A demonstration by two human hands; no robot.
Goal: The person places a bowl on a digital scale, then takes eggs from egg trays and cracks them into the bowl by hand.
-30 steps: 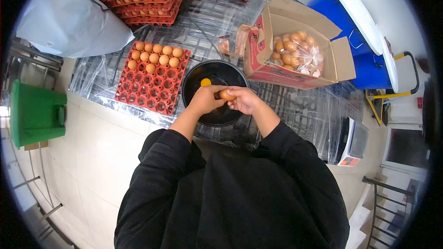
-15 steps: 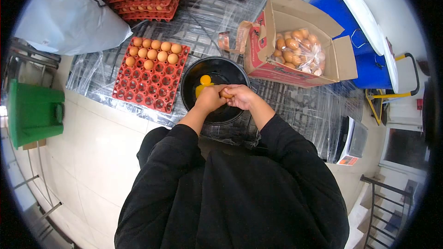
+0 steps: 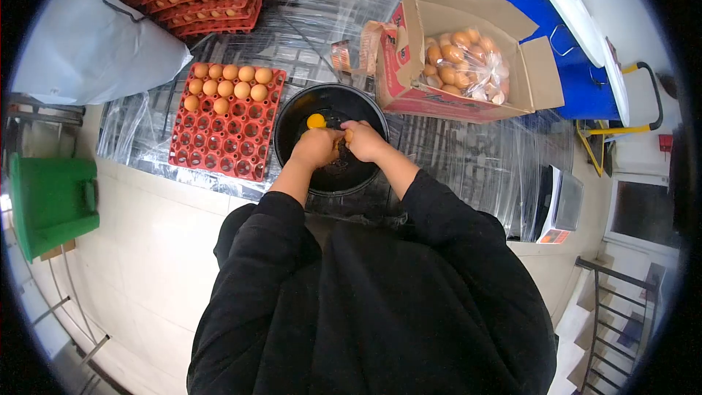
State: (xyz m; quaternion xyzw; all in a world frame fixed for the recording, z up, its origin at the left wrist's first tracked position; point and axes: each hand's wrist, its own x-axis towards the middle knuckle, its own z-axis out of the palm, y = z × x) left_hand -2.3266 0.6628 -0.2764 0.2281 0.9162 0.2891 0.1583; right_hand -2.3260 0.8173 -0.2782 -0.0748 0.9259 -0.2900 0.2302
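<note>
A black bowl (image 3: 285,121) sits in front of me on the wrapped surface. Inside it a yellow egg yolk (image 3: 316,121) shows beside my left fingers, and the rest of the contents is partly covered. My left hand (image 3: 316,148) is curled over the bowl, knuckles up. Facing it, my right hand (image 3: 365,142) is closed too, fingertips close to the left ones. Between them they grip a brown egg (image 3: 349,134), mostly hidden by the fingers; whether its shell is split I cannot make out. Left of the bowl lies a red egg tray (image 3: 219,139), brown eggs filling its far rows.
A cardboard box (image 3: 453,102) holding a plastic bag of brown eggshells (image 3: 479,77) stands right of the bowl. Stacked egg trays (image 3: 219,11) and a white sack (image 3: 102,44) are at far left. Blue bins (image 3: 578,66) stand right, a green bin (image 3: 55,201) left.
My hands have shifted slightly apart and curled tighter, and the egg that showed between my fingers is now mostly hidden. The view has moved slightly, sliding the tray and box left and up.
</note>
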